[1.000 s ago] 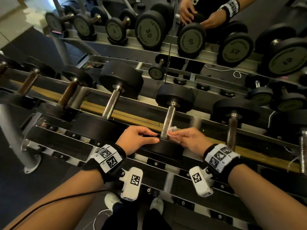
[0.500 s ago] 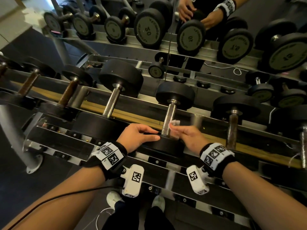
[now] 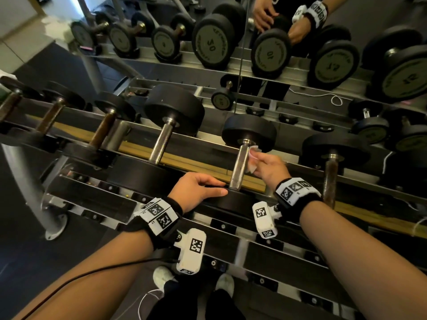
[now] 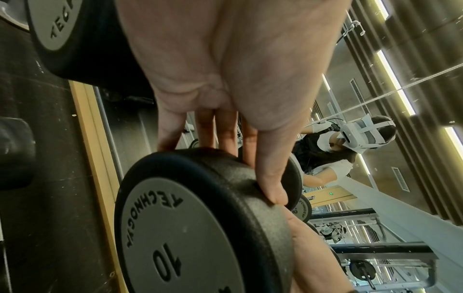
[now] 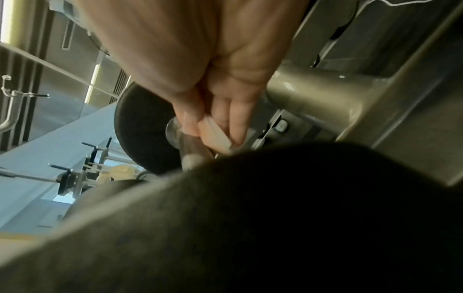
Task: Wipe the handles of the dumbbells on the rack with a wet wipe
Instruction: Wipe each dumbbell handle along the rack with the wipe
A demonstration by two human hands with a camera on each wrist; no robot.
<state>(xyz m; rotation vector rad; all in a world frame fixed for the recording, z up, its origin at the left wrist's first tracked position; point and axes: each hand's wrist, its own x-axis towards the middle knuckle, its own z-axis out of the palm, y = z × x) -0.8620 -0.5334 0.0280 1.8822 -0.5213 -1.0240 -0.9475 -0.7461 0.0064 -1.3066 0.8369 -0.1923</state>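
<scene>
Gym corner with a mirror wall (image 3: 323, 10) behind a tiered metal rack (image 3: 92, 199), rows of black dumbbells laid across its rails. Reflected in the mirror: a second rack and both arms.

Near the middle of the upper tier, a dumbbell (image 3: 249, 132) marked 10 on its near end plate, lying front to back with its steel handle (image 3: 238, 167) bare along most of its length. To its left, a bigger dumbbell (image 3: 173, 109) with a shiny handle; farther left, three with brown, rusty-looking handles. To its right, another dumbbell (image 3: 332, 153) with a dull, spotted handle.

Left hand (image 3: 196, 190) resting on the near end plate of the 10 dumbbell, fingers curved over the rim and thumb pressed along its top edge; seen from the left wrist (image 4: 225, 99), fingertips hooked behind the plate.

Right hand (image 3: 268, 167) up at the far end of that handle, just below the far plate, pinching a folded white wipe (image 3: 253, 158) between thumb and fingers and holding it against the right side of the steel. In the right wrist view, blurred, the wipe (image 5: 215, 134) squeezed in the fingers (image 5: 238, 123) beside the handle's collar.

Below the rack, dark floor, white shoes (image 3: 161, 277), a black cable (image 3: 80, 276) along the left forearm.
</scene>
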